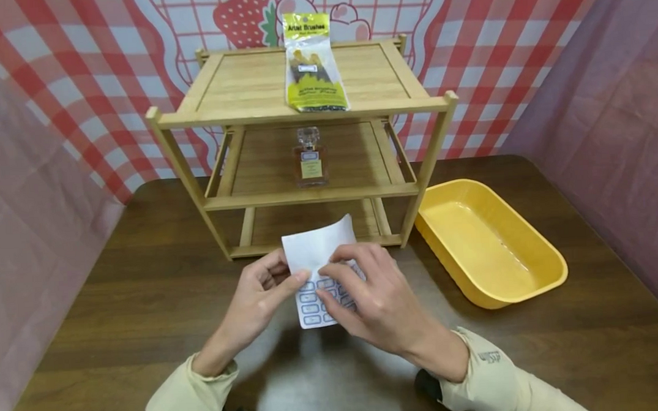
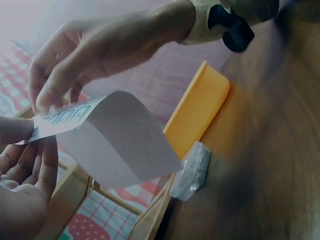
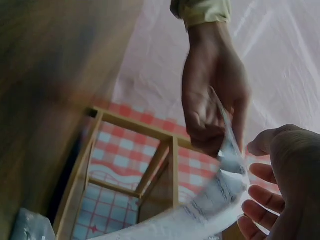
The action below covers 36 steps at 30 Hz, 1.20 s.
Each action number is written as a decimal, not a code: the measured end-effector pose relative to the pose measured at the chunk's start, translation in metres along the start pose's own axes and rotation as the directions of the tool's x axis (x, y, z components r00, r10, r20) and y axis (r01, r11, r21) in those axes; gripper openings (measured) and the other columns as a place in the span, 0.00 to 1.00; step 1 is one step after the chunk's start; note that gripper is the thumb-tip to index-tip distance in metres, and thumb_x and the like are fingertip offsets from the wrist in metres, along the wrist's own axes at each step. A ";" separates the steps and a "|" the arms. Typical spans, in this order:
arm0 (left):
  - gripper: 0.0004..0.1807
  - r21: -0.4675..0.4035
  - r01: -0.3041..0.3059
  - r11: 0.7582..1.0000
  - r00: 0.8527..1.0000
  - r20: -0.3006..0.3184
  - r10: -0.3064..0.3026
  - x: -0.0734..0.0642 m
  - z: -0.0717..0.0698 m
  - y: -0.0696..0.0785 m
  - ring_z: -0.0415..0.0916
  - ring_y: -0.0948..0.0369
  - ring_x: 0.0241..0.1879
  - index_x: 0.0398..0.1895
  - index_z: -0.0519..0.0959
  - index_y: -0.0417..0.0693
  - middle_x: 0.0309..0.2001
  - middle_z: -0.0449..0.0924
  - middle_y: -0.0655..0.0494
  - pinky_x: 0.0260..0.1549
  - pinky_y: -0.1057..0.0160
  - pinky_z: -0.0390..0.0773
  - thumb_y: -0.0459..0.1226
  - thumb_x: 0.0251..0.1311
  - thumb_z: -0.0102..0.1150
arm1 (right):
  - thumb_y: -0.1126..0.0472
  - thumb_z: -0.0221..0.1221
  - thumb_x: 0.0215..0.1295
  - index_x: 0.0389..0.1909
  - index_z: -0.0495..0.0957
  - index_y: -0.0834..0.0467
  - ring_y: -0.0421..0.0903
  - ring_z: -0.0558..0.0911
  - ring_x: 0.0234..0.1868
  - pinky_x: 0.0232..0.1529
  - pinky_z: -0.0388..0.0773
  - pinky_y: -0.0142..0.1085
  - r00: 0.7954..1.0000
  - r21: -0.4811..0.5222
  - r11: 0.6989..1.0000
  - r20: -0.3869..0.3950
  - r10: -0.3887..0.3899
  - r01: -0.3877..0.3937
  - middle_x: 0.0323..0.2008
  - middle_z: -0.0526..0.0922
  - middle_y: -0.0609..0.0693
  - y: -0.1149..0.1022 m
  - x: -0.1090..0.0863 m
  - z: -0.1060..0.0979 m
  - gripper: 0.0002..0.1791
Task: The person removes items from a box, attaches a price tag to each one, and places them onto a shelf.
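Note:
My left hand [image 1: 261,294] pinches a white sheet of blue-bordered stickers [image 1: 313,246] at its left edge, thumb on the face and fingers behind. The sheet stands tilted in front of the shelf, its upper part blank and curled. My right hand [image 1: 374,295] is over the sticker rows, with its fingertips at the printed face. In the right wrist view the fingers [image 3: 265,199] of that hand are loosely bent, and its thumb stands apart from them. I see no loose sticker between them. The left wrist view shows the sheet's blank back [image 2: 120,145].
A three-tier wooden shelf [image 1: 306,197] stands behind the hands. On its top lies an artist brushes packet [image 1: 315,77]; a perfume bottle [image 1: 310,163] stands on the middle tier. A yellow basin [image 1: 490,241] sits to the right. A clear-wrapped item [image 2: 192,172] appears near the shelf's base.

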<state>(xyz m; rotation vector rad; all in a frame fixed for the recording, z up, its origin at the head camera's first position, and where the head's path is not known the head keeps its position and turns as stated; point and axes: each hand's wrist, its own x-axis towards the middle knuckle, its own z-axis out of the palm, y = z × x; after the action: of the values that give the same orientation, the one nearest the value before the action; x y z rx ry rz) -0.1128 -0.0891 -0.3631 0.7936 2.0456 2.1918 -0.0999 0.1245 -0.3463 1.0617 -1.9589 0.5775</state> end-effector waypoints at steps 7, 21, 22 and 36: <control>0.16 -0.028 0.016 0.999 1.000 -0.013 -0.016 0.000 0.005 0.000 0.83 0.54 0.50 0.56 0.75 0.23 0.50 0.83 0.34 0.50 0.59 0.84 0.25 0.69 0.57 | 0.50 0.58 0.77 0.41 0.81 0.66 0.56 0.80 0.43 0.45 0.82 0.49 1.000 0.014 1.000 -0.009 0.012 -0.012 0.43 0.81 0.59 -0.004 -0.003 0.009 0.19; 0.10 -0.063 0.026 0.998 0.998 -0.054 -0.030 0.002 0.012 0.000 0.82 0.57 0.46 0.47 0.73 0.23 0.46 0.82 0.41 0.48 0.62 0.84 0.24 0.66 0.58 | 0.63 0.63 0.71 0.46 0.79 0.70 0.56 0.85 0.46 0.52 0.84 0.47 0.998 0.120 0.991 -0.005 0.056 -0.055 0.45 0.85 0.62 -0.006 -0.008 0.012 0.13; 0.10 -0.064 0.024 0.998 0.998 -0.055 -0.028 0.002 0.012 0.000 0.82 0.57 0.46 0.47 0.73 0.23 0.45 0.82 0.42 0.48 0.62 0.84 0.24 0.66 0.58 | 0.62 0.62 0.73 0.45 0.79 0.70 0.56 0.85 0.46 0.52 0.84 0.47 0.998 0.122 0.991 -0.008 0.058 -0.056 0.45 0.85 0.62 -0.006 -0.008 0.012 0.12; 0.20 -0.024 0.039 0.999 0.997 -0.067 -0.040 0.001 0.011 0.001 0.82 0.56 0.48 0.60 0.72 0.23 0.50 0.82 0.35 0.48 0.62 0.84 0.25 0.67 0.58 | 0.63 0.56 0.78 0.41 0.79 0.70 0.59 0.87 0.49 0.56 0.82 0.46 0.999 0.158 0.987 -0.029 0.027 -0.022 0.45 0.86 0.64 -0.006 -0.010 0.014 0.12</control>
<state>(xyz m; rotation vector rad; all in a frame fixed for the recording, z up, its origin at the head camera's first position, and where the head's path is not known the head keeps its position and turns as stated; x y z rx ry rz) -0.1094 -0.0785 -0.3619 0.6804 2.0439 2.2456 -0.0981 0.1161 -0.3622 1.1199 -1.9266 0.7679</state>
